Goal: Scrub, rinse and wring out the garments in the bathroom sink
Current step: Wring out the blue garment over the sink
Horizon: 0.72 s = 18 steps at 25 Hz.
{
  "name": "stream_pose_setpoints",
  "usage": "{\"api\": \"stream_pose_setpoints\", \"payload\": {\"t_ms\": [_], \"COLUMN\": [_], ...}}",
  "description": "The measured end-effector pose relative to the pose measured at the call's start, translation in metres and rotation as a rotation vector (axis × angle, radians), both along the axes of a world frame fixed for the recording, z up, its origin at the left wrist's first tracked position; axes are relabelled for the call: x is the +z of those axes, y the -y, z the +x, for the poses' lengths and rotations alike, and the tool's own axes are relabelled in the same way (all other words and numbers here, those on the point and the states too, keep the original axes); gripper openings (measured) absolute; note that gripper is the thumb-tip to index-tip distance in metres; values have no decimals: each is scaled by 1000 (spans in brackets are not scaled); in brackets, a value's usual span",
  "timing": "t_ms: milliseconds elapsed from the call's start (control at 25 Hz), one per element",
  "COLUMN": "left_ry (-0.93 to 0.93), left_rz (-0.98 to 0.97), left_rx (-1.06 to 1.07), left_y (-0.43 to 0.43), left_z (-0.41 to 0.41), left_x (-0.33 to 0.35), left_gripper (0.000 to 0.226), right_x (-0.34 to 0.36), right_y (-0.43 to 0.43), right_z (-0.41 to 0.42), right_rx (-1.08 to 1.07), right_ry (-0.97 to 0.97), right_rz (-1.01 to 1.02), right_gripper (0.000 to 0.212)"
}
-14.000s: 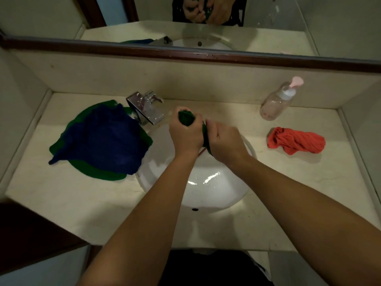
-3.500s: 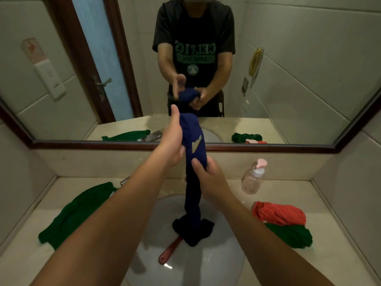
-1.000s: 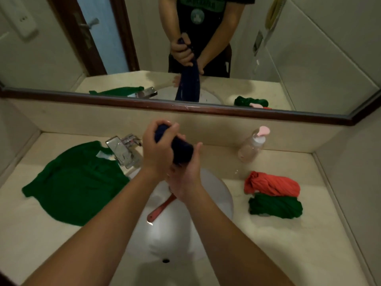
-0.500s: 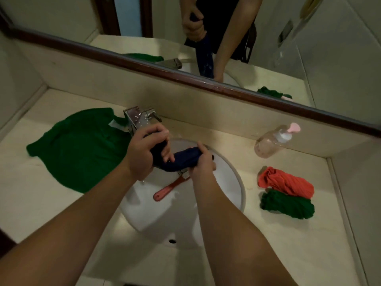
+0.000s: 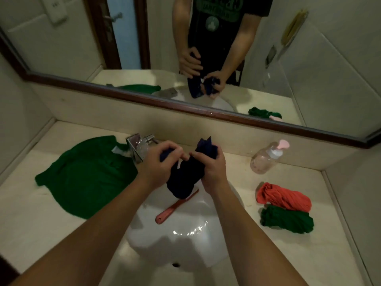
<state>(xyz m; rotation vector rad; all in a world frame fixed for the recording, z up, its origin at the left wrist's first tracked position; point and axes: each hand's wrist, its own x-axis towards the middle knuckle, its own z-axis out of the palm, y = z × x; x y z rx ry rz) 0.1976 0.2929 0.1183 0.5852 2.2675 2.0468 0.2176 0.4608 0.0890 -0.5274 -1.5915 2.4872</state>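
Observation:
A dark navy garment (image 5: 185, 176) hangs bunched above the white sink (image 5: 185, 240). My left hand (image 5: 158, 162) grips its left end and my right hand (image 5: 212, 170) grips the right part, with a navy corner sticking up behind the right hand. A red scrub brush (image 5: 175, 207) lies in the basin under the garment. A green garment (image 5: 88, 176) lies spread flat on the counter to the left. Two twisted rolls sit on the counter to the right: an orange-red garment (image 5: 284, 198) and a green roll (image 5: 287, 221) in front of it.
A chrome faucet (image 5: 138, 146) stands at the sink's back left, close to my left hand. A clear pump bottle (image 5: 268, 157) leans against the back wall on the right. A mirror with a dark wooden frame (image 5: 185, 104) runs along the back. Walls close the counter (image 5: 41, 213) left and right.
The navy garment was a tight twisted roll held level between both hands; now it hangs looser and bunched, and my hands sit closer together over the sink.

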Motion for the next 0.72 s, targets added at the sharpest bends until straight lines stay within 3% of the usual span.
{"api": "stream_pose_setpoints", "payload": {"t_ms": [120, 200, 280, 360, 440, 560, 640, 720], "left_ry": [-50, -48, -116, -132, 66, 228, 259, 407], "left_rz": [94, 210, 210, 169, 183, 179, 188, 300], "left_rx": [141, 188, 163, 49, -68, -37, -6, 49], "left_y": [-30, -46, -60, -72, -81, -88, -91, -92], "left_z": [-1, -4, -4, -1, 4, 2, 1, -2], "left_x": [20, 42, 57, 61, 68, 71, 70, 66], "left_gripper": [21, 18, 17, 25, 25, 30, 28, 26], "right_x": [47, 71, 89, 100, 110, 118, 109, 89], "right_y": [-2, -8, -13, -13, -15, -27, -39, -52], "right_z": [13, 19, 23, 24, 24, 25, 28, 35], "right_rx": [112, 151, 173, 164, 168, 207, 183, 207], "right_ry": [-154, -216, -218, -195, -132, -16, -9, -8], "right_rz": [47, 75, 90, 10, -84, -100, 0, 193], "right_gripper": [37, 50, 62, 60, 43, 78, 68, 65]}}
